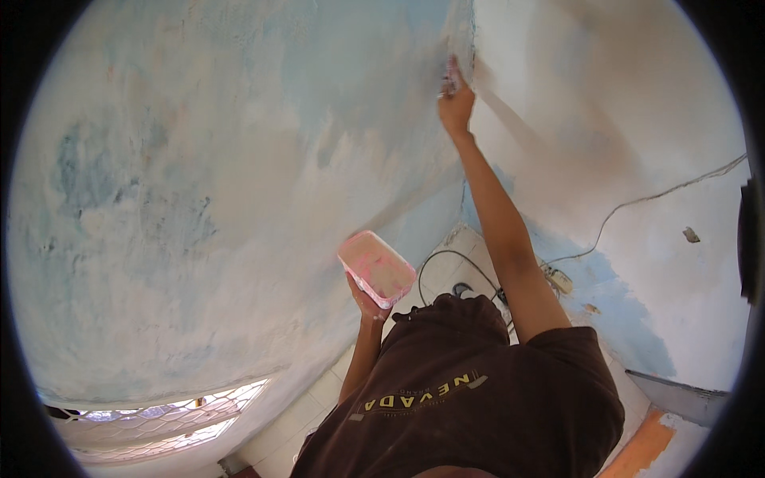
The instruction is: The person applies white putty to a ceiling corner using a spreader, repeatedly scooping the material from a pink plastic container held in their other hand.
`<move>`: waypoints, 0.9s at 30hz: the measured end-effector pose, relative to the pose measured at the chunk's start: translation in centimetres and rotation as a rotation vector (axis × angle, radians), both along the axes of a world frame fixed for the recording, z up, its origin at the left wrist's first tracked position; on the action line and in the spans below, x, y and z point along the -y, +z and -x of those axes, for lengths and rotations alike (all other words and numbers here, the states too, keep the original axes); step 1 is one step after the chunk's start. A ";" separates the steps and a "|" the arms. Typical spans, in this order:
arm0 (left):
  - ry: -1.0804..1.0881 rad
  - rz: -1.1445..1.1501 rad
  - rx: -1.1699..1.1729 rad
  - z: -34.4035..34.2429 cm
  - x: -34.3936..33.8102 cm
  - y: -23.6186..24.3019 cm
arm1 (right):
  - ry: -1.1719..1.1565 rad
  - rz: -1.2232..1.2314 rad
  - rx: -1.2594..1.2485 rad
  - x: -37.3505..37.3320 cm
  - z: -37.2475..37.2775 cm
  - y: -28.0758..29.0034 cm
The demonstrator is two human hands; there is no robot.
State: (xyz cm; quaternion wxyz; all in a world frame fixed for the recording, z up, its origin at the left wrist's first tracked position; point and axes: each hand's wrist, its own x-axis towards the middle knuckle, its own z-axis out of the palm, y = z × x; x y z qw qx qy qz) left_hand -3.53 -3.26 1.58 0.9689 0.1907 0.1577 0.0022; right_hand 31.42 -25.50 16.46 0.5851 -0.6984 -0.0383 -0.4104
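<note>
My left hand [370,304] grips a pink-rimmed rectangular plastic tub [377,269] from beneath and its near side. Whitish paint or filler coats the tub's inside, with pink streaks. Raised high with the arm stretched out, my right hand [457,106] is closed around a small tool with pinkish stains [452,73]. Blur hides the tool's exact kind. It is close to the left wall [239,159], just beside the corner where the two walls meet. That wall is pale blue with patchy whitish smears.
The right wall [621,95] is mostly white, with blue low down. A thin cable [629,203] runs across it to a pale socket box [560,280]. A dark cord [434,256] loops above the tiled floor [319,392]. At lower left is a window with a white grille [191,416].
</note>
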 end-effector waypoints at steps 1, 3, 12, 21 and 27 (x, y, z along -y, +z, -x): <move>0.006 -0.006 -0.012 0.4 -0.3 -0.3 | -0.011 0.064 -0.014 -2.6 1.4 -1.1; 0.004 -0.009 0.005 0.8 -0.8 -0.3 | -0.028 0.162 0.074 -8.1 6.1 -4.1; 0.003 -0.028 -0.072 4.4 -2.9 0.6 | 0.535 0.329 0.151 -9.8 21.6 -9.9; -0.018 -0.053 -0.081 7.6 -4.3 0.1 | -0.120 0.222 -0.301 -8.3 6.6 -7.7; -0.027 -0.057 -0.194 8.9 -4.4 0.4 | 0.410 0.107 -0.131 -17.7 24.8 -13.0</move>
